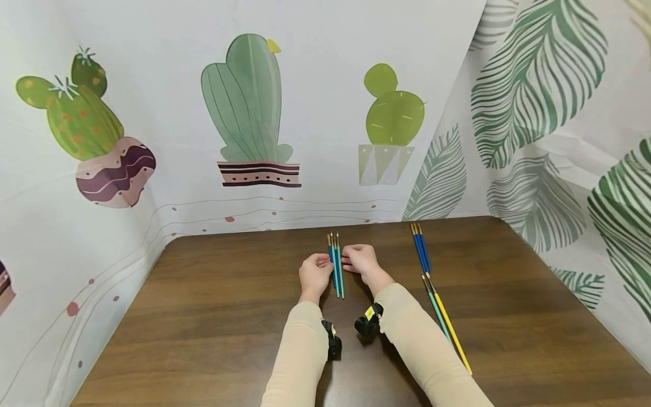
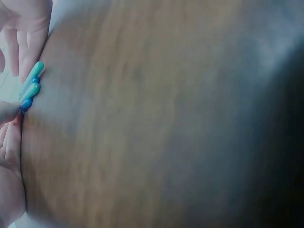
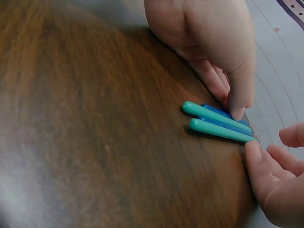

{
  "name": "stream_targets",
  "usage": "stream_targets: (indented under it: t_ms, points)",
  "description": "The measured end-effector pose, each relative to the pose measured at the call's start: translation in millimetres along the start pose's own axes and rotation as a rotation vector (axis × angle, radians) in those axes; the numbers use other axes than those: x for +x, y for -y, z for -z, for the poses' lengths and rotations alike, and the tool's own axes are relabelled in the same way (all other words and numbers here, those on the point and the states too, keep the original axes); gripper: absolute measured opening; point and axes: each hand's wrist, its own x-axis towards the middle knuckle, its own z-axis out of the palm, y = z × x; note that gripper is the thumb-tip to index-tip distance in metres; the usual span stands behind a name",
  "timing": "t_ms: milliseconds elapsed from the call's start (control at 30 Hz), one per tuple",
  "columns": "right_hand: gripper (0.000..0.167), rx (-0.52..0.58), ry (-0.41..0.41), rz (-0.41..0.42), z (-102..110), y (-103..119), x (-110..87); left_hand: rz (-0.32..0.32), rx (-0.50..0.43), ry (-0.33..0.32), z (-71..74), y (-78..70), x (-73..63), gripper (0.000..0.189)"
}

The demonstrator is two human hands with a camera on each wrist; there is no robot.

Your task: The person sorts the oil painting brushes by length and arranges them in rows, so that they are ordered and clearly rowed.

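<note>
Several blue and teal paintbrushes (image 1: 338,272) lie side by side on the table, bristles pointing away. From their left side, my left hand (image 1: 315,275) pinches the outermost blue paintbrush (image 3: 207,107) between thumb and fingers. My right hand (image 1: 360,261) is beside the right edge of the bundle. Its fingertips (image 3: 253,146) are at the outer teal paintbrush (image 3: 216,130), with the thumb and fingers apart. In the left wrist view, the rounded teal handle end (image 2: 36,70) and blue handle ends show between the two hands; the bristles are hidden there.
To the right, blue paintbrushes (image 1: 421,249) lie together near the far edge. Closer in, a teal paintbrush (image 1: 436,308) and a yellow paintbrush (image 1: 450,325) lie partly beside my right sleeve (image 1: 422,339). A printed cloth (image 1: 325,113) hangs behind the brown table (image 1: 229,294).
</note>
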Motion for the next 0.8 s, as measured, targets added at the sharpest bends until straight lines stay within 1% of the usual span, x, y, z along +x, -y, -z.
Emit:
stream_targets:
  t_ms: [233,433,567,667,800]
  points:
    - [0.03,0.004,0.017,0.019,-0.8,-0.7,5.5,0.006,-0.002,0.004,1.2,-0.8,1.5,0.019]
    - [0.027,-0.03,0.019,0.023,-2.6,-2.1,5.6,0.028,-0.007,0.009,2.3,-0.2,0.0,0.019]
    - [0.025,-0.082,-0.001,0.052,-3.6,-5.3,3.7,0.031,-0.01,0.016,2.4,-0.1,-1.3,0.019]
    - [0.023,-0.127,-0.032,0.088,-5.6,-8.6,1.9,0.016,-0.006,0.017,2.1,0.4,-2.5,0.019]
    - [0.024,-0.238,-0.094,0.132,-10.0,-10.0,0.7,-0.001,-0.002,0.01,1.9,1.2,-2.1,0.018]
